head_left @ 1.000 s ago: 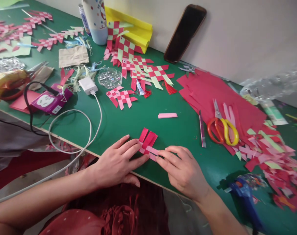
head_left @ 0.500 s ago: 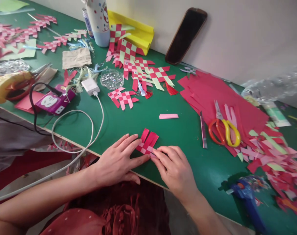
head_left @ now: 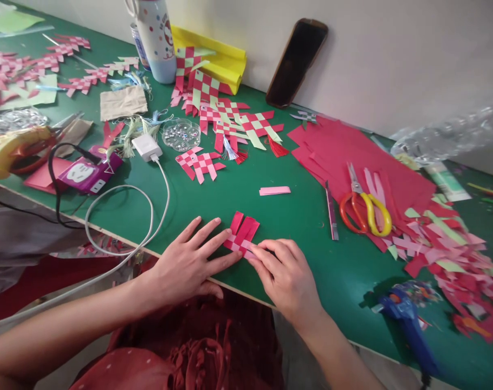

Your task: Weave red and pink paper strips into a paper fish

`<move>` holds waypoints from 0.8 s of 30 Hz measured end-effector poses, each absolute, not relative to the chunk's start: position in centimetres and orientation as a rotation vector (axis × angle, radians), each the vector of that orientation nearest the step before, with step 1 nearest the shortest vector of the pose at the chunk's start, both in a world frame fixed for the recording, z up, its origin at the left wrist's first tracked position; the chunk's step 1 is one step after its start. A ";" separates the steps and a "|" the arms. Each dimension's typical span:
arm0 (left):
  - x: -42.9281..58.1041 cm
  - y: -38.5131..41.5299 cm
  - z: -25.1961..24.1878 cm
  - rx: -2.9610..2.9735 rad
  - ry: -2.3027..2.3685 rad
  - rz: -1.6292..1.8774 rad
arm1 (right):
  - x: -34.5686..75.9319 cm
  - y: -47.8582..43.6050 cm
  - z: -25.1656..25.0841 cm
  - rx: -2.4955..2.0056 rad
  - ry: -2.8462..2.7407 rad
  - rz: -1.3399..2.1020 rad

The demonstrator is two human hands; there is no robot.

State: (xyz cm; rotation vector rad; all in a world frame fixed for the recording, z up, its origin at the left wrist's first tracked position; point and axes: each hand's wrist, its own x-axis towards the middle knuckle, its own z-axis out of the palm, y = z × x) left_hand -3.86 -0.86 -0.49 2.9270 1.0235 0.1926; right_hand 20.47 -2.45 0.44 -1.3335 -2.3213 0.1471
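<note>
On the green table near its front edge lies a partly woven piece of red and pink paper strips (head_left: pixel 243 230), its red strips pointing away from me. My left hand (head_left: pixel 192 259) rests flat with fingers spread, the fingertips pressing the left and near side of the weave. With thumb and forefinger pinched, my right hand (head_left: pixel 285 273) holds the end of a pink paper strip at the weave's right edge. Beyond them a folded pink strip (head_left: pixel 274 190) lies alone. Finished woven paper fish (head_left: pixel 200 164) lie farther back.
To the right are a craft knife (head_left: pixel 331 211), scissors (head_left: pixel 364 208), red paper sheets (head_left: pixel 364 157), paper scraps (head_left: pixel 461 260) and a blue glue gun (head_left: pixel 409 325). A white cable (head_left: pixel 165 200) loops at left beside a purple power strip (head_left: pixel 90 172). A phone (head_left: pixel 297 62) leans on the wall.
The whole view has shifted slightly. My left fingers are spread a little wider on the weave. My right hand keeps its pinch at the right edge.
</note>
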 end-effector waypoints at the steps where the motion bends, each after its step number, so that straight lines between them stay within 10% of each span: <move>1: -4.0 -0.8 -0.5 2.933 1.015 0.189 | 20.5 -2.5 0.4 -1.333 -2.318 0.147; 24: -3.3 0.4 1.1 3.018 0.886 0.246 | 20.3 -2.7 0.2 -1.370 -2.277 0.146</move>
